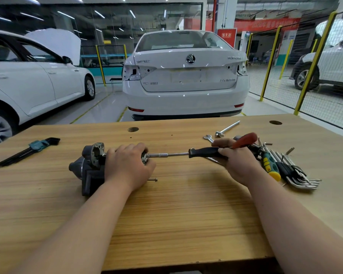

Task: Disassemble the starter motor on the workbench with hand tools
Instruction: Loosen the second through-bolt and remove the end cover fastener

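Wood-grain workbench (176, 204), cast-metal starter motor (91, 165)

White cars (186, 76) parked behind yellow-posted mesh fencing (313, 62).

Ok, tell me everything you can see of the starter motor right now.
The starter motor is a dark grey cast-metal unit lying on its side on the wooden workbench, left of centre. A round silvery flange shows on its far side. The left hand covers its right end; the driver, held in the right hand, meets it there. A bolt lies near that end.
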The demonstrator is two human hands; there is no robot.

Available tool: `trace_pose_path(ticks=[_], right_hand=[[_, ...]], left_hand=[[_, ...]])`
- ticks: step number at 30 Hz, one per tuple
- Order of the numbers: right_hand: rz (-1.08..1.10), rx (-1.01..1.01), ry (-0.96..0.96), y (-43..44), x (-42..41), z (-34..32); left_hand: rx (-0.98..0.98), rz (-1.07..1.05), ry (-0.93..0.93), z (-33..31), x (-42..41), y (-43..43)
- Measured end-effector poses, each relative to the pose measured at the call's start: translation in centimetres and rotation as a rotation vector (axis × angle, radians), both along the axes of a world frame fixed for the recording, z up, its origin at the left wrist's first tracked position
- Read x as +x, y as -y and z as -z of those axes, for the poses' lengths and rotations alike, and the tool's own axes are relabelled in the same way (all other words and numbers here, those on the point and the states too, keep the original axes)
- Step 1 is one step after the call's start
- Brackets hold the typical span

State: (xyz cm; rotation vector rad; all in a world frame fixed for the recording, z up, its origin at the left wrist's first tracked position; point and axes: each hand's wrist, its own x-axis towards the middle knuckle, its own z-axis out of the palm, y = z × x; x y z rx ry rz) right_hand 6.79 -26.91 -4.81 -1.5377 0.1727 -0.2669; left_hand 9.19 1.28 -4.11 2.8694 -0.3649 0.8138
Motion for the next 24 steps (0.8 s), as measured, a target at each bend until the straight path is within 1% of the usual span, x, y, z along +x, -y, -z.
trace_pose_path(ticks=[2, 4, 7, 10, 12, 13, 15, 18, 20, 22, 24], right_hand=[[0.079, 0.045, -0.065, 0.4, 0.0, -0.1], [0.179, 0.087, -0.099, 1.0, 0.1, -0.2], [0.267, 0.165, -0.134, 1.3, 0.0, -0.5], [0.305, 0.206, -0.166, 0.9, 0.0, -0.7], [0.311, 0.276, -0.176, 0.5, 0.2, -0.7], [0.317, 0.305, -0.181, 0.3, 0.3, -0.7], [0.339, 0.331, -0.204, 0.2, 0.5, -0.7], [0.346, 0.311, -0.241, 0.0, 0.7, -0.7], [0.338, 0.295, -0.261, -0.3, 0.5, -0.8], [0.329, 0.289, -0.266, -0.8, 0.4, -0.8], [0.310, 0.279, -0.259, -1.2, 0.3, -0.8]], left_hand=[[0.008, -0.002, 0.028, 0.1, -0.1, 0.1], [-0.001, -0.010, 0.001, -0.1, 0.1, 0.2], [0.010, -0.036, -0.172, -1.2, 0.9, 0.3], [0.042, -0.061, -0.353, -2.7, 2.3, 0.7], [0.067, -0.059, -0.401, -2.9, 3.1, 0.8], [0.069, -0.049, -0.373, -2.8, 3.4, 0.8], [0.041, -0.014, -0.234, -2.3, 3.6, 0.7], [-0.026, 0.025, -0.071, -1.3, 3.2, 0.8], [-0.140, 0.057, -0.011, -0.8, 2.8, 1.1], [-0.250, 0.082, 0.011, -0.7, 2.6, 1.2], [-0.281, 0.089, -0.012, -0.6, 2.5, 1.1]])
